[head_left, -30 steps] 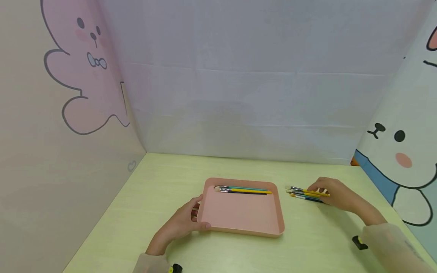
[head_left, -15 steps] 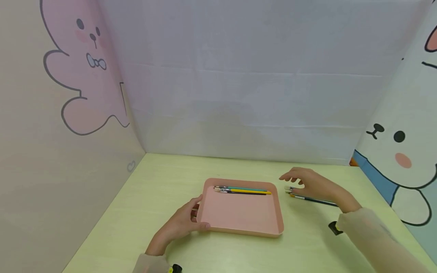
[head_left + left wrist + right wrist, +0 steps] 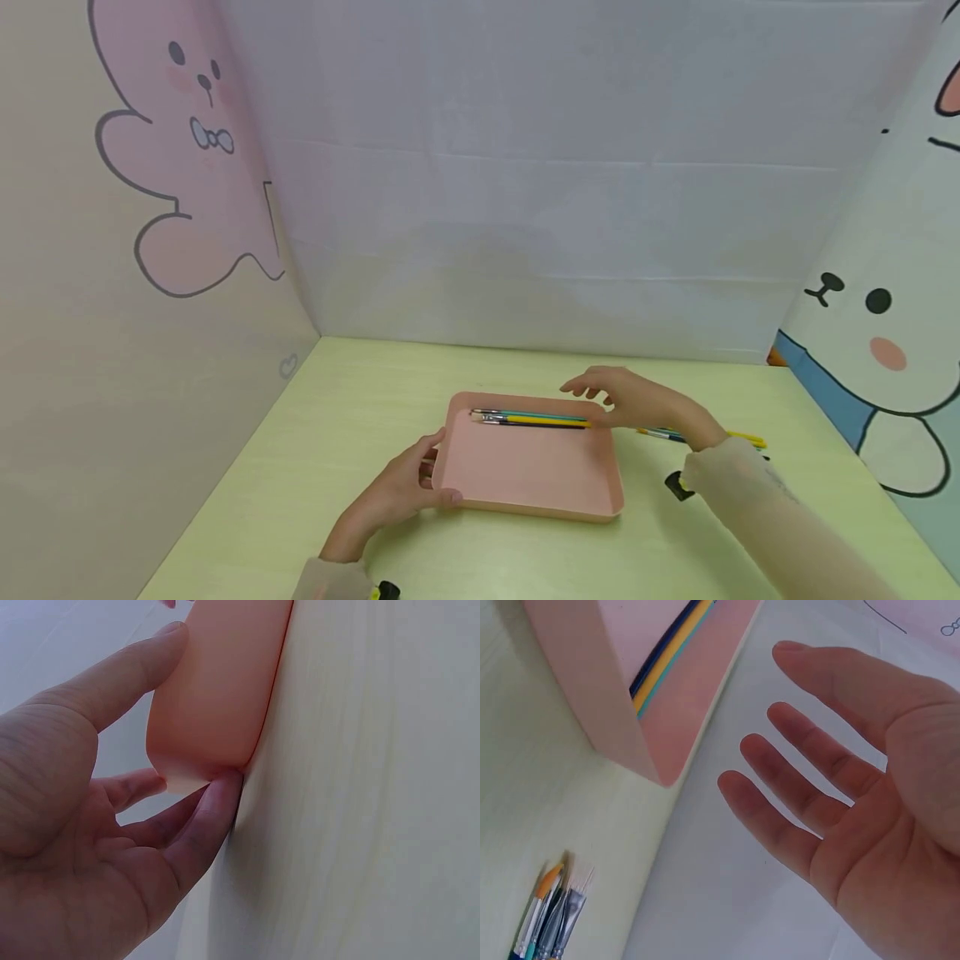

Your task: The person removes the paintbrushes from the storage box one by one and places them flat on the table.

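A pink rectangular tray [image 3: 528, 467] lies on the table, with three slim paintbrushes [image 3: 536, 421] side by side near its back wall: teal, yellow and dark navy. My left hand [image 3: 405, 483] grips the tray's front left corner, thumb along the front wall; the left wrist view shows fingertips [image 3: 221, 791] at the tray's lower edge. Over the back right corner of the tray hovers my right hand [image 3: 618, 396], fingers spread and holding nothing in the right wrist view. More paintbrushes [image 3: 555, 911] lie together right of the tray, partly hidden by my right forearm in the head view.
A pale yellow-green table [image 3: 360, 400] carries everything. White sheeting [image 3: 525, 208] closes off the back, and side panels with cartoon animals [image 3: 885, 358] stand left and right. A small black device [image 3: 678, 485] is worn at the right sleeve.
My right hand has let go of the paintbrushes on the right and moved left to the tray's back right corner. The left hand and the tray stay in place.
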Demonstrator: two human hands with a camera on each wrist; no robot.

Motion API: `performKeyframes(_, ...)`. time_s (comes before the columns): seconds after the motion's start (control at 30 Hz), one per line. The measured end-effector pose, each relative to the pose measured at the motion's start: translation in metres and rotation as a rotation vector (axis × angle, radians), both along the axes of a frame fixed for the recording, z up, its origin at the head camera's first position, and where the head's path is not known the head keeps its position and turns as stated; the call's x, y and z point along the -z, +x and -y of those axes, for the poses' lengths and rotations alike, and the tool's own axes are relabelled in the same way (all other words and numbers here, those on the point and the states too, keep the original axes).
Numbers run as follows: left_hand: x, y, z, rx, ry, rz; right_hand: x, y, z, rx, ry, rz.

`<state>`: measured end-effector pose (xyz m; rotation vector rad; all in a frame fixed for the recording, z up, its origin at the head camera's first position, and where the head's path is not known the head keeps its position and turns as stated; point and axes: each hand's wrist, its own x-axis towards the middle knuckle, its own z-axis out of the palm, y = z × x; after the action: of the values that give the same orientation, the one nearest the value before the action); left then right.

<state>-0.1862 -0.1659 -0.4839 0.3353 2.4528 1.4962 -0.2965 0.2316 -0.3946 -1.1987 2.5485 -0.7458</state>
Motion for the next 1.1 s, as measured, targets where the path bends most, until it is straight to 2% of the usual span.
performKeyframes(0.23,-0.004,0.002,0.000,-0.002,0.006,0.006,0.008,-0.006,0.026,-0.024,0.010,0.064)
performKeyframes(0.47,-0.004,0.002,0.000,-0.005,0.016,0.015,0.015,-0.013,0.046,-0.080,0.007,0.061)
performKeyframes(0.63,-0.003,0.002,0.000,-0.008,0.013,0.016,0.020,-0.016,0.056,-0.091,0.027,0.075)
performKeyframes(0.8,-0.002,0.002,0.000,-0.007,0.015,0.015,0.024,-0.016,0.064,-0.059,0.070,0.122)
performKeyframes(1.1,-0.001,0.002,0.000,0.001,0.014,0.009,0.027,-0.014,0.073,-0.012,0.120,0.111)
